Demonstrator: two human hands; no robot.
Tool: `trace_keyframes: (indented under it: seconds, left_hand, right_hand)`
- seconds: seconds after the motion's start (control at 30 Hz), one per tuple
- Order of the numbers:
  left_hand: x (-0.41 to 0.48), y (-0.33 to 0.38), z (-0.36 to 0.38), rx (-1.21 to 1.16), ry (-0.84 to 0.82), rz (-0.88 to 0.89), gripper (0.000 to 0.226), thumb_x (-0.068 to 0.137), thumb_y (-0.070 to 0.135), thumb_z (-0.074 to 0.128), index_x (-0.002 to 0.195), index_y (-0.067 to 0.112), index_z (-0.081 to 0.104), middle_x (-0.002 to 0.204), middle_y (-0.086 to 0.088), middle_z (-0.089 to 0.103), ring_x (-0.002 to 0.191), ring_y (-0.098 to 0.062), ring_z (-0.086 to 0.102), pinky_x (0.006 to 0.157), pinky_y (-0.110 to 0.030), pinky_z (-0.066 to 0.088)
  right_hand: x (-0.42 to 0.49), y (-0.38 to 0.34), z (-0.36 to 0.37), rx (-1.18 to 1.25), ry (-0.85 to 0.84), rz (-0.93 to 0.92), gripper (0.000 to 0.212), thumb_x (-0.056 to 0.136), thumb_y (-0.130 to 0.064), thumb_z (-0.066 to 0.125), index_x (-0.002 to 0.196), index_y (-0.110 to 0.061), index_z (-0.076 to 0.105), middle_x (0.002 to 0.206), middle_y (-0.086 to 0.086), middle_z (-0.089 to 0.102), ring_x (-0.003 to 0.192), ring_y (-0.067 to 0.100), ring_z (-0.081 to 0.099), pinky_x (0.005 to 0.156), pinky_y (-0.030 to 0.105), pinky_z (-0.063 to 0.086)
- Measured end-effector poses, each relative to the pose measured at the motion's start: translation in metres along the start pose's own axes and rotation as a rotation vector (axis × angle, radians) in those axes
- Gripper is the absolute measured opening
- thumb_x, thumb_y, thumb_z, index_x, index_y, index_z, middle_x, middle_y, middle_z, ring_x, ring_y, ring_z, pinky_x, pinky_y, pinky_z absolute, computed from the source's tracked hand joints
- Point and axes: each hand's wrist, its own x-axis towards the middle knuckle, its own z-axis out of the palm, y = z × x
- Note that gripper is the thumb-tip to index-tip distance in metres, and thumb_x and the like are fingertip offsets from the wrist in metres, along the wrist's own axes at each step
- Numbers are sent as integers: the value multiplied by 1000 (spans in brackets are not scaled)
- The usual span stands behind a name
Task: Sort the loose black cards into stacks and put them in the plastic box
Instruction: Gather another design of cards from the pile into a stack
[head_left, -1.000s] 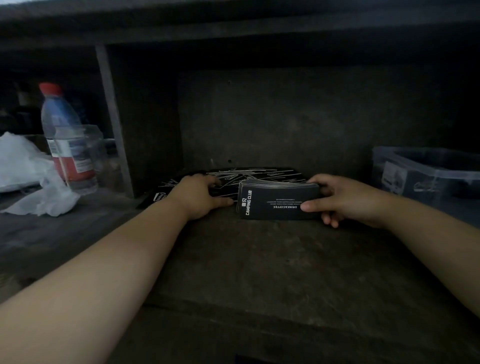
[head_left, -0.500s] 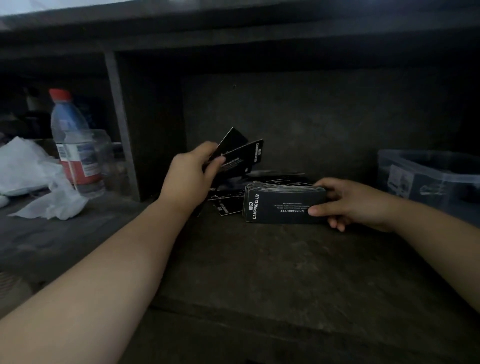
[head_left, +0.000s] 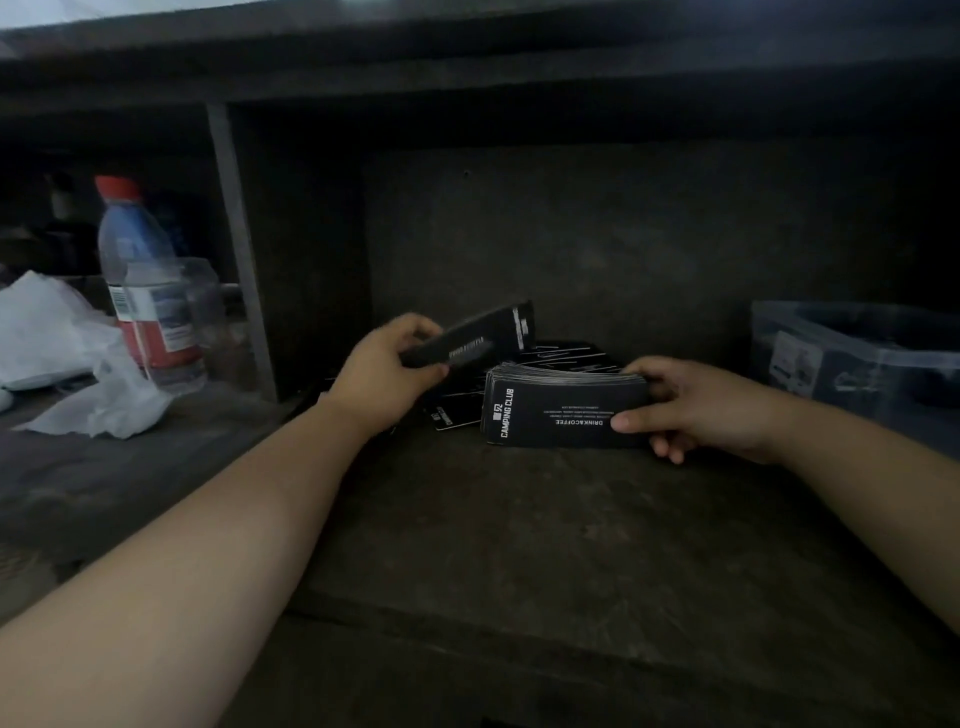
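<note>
My right hand (head_left: 691, 408) grips a thick stack of black cards (head_left: 550, 410) by its right end; the stack stands on its long edge on the dark shelf, its face printed CAMPING CLUB. My left hand (head_left: 382, 371) pinches a few black cards (head_left: 478, 335) lifted above the shelf, just left of and behind the stack. More loose black cards (head_left: 561, 356) lie flat behind and under both. The clear plastic box (head_left: 852, 358) sits at the right edge of the shelf, a short way from my right hand.
A plastic water bottle (head_left: 148, 291) with a red cap stands at the left beyond a vertical divider (head_left: 239, 249). Crumpled white plastic (head_left: 67, 358) lies beside it. A dark back wall and a shelf overhead close in the space.
My left hand went from lying on the loose pile to lifting a few cards, and now holds them flatter and closer to the stack. My right hand has kept its grip on the stack.
</note>
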Motion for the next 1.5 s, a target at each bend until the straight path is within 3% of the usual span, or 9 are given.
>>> trace_keyframes:
  seconds: [0.1,0.37,0.53,0.7,0.9,1.07,1.17,1.3,1.5]
  left_hand:
    - [1,-6,7,101,-131,-50,24,84,8,72,85,29,62,82,6,64,75,-6,59,72,-26,43]
    - [-2,7,5,-133,114,-53,7,96,18,61,94,23,58,89,2,66,66,-10,64,48,-22,48]
    - [-6,17,11,-532,-58,-35,31,101,3,49,115,29,58,120,-7,66,100,-18,72,74,-29,60]
    - [-9,17,14,-167,-236,346,42,93,-8,56,119,23,68,131,11,60,126,3,52,108,-14,36]
    - [-10,19,13,25,-454,302,48,84,10,65,120,42,68,155,19,34,142,5,27,119,-25,20]
    - [-12,22,20,114,-368,371,30,89,27,71,118,36,71,155,16,35,144,2,27,122,-34,22]
    - [-11,24,24,141,-280,436,62,85,17,76,139,36,51,157,13,30,144,1,26,120,-21,21]
    - [-11,16,23,-75,-350,153,112,74,35,84,154,44,6,161,11,18,143,-3,29,119,-29,27]
    - [-15,14,30,16,-535,172,111,74,45,82,154,46,4,160,13,19,141,-2,30,119,-29,28]
  right_hand:
    - [1,2,0,12,-1,-5,44,83,-8,75,122,-16,56,104,12,69,56,13,57,45,23,48]
    - [2,1,0,20,6,5,53,82,-10,76,128,-20,53,110,10,68,57,14,59,46,24,50]
    - [4,4,0,96,26,29,61,83,-5,73,136,-23,48,117,11,65,57,14,58,46,23,50]
    - [4,5,-2,217,7,67,54,86,-1,68,133,-20,52,116,13,67,56,14,56,44,21,48]
    - [5,5,-4,260,11,109,45,94,-6,59,136,-20,50,104,12,65,55,13,59,45,21,50]
    - [0,0,-5,368,-7,146,48,92,-50,54,128,-18,57,111,17,65,57,20,60,46,27,51]
    - [-2,1,1,171,20,47,49,82,-25,74,127,-20,55,110,12,67,55,16,60,47,25,51]
    - [0,1,2,58,71,-72,54,82,-8,76,128,-22,52,113,8,66,58,19,62,49,27,54]
    - [0,-3,5,-67,-29,-65,65,78,-7,80,129,-30,47,115,-4,66,66,17,65,56,25,56]
